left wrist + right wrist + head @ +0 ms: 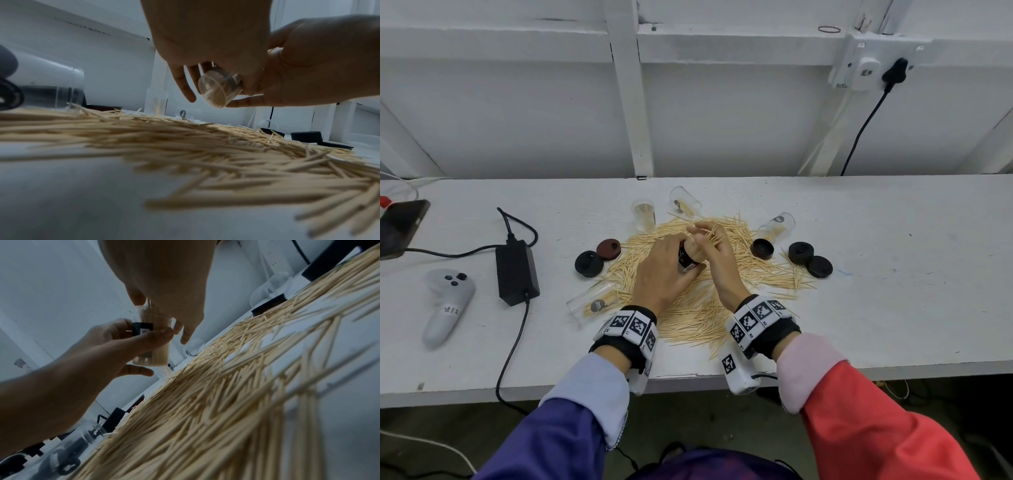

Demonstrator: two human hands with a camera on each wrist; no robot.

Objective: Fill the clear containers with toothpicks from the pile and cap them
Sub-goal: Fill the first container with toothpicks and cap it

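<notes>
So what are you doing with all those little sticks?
A person is packing toothpicks into a clear container. The left hand holds the container above the toothpick pile, and the right hand feeds a bunch of toothpicks into its open top. It looks nearly full but has no cap yet. Other clear containers stand or lie around the pile, and dark caps wait on the table.

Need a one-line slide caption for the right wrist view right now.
Left hand holds a clear container above the toothpick pile while the right hand feeds toothpicks into its mouth.
</notes>
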